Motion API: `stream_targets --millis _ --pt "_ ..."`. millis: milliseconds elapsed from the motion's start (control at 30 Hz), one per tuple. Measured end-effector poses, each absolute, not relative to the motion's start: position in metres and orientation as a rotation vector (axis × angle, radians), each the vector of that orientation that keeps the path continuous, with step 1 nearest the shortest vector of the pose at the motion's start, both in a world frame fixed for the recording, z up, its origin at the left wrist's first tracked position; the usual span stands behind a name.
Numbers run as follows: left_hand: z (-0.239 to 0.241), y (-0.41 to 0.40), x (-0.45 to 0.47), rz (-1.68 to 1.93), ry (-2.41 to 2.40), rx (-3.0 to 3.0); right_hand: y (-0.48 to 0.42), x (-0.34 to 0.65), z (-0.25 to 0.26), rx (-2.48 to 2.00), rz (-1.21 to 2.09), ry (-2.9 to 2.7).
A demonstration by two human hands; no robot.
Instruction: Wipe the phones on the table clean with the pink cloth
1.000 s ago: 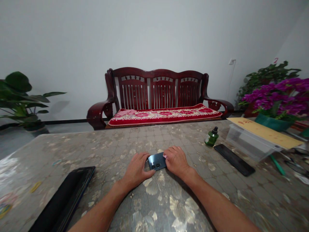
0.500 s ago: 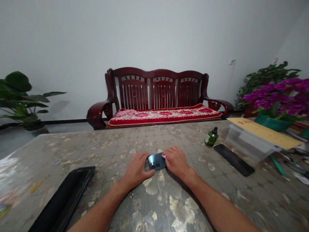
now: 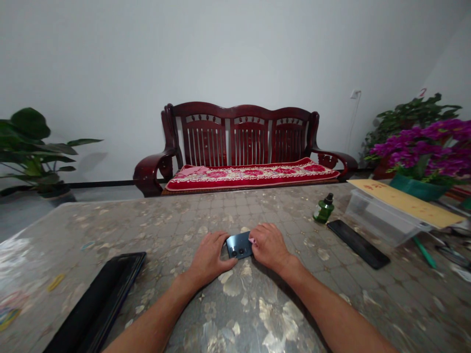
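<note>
From my head view, I had a blue phone (image 3: 240,242) between my two hands, in the middle of the surface (image 3: 176,220). Its back faced up, and I could see the round camera rings near its bottom edge. I could not tell if it lay all the way flat.

My left grip (image 3: 210,255) was closed around one end of the phone, with a finger at the far edge and my thumb at the near edge. My right grip (image 3: 270,247) was curled up tight at the other end, and its fingers covered that part. A tiny pink thing (image 3: 252,240) peeked out of my curled fingers. It was too small for me to say what it was.

On my left lay a big flat black thing (image 3: 95,304), with a yellow band (image 3: 56,282) beside it. On my right, a green bottle (image 3: 324,211) stood upright near a black phone (image 3: 358,243). Next to them was a clear box (image 3: 379,221) with a yellow card (image 3: 405,202) on top. Purple flowers (image 3: 427,144) stood behind the box. Past the surface was a brown wooden bench (image 3: 248,112) with a red mat (image 3: 253,172) on its seat.
</note>
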State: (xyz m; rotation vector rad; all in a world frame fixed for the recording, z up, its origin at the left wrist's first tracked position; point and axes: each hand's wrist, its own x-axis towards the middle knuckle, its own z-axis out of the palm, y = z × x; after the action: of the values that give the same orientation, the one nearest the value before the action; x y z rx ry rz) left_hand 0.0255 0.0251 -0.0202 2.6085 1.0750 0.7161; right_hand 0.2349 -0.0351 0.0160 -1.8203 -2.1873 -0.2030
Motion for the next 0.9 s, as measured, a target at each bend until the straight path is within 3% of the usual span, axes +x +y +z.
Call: stream_targets --millis 467,900 --pt "-0.018 0.025 0.026 0.698 1.077 2.615 -0.036 0.236 0.012 -1.774 -0.235 -2.184" --pt "-0.017 0.024 0.026 0.743 1.058 2.6 -0.041 0.227 0.004 -1.442 -0.242 -2.326"
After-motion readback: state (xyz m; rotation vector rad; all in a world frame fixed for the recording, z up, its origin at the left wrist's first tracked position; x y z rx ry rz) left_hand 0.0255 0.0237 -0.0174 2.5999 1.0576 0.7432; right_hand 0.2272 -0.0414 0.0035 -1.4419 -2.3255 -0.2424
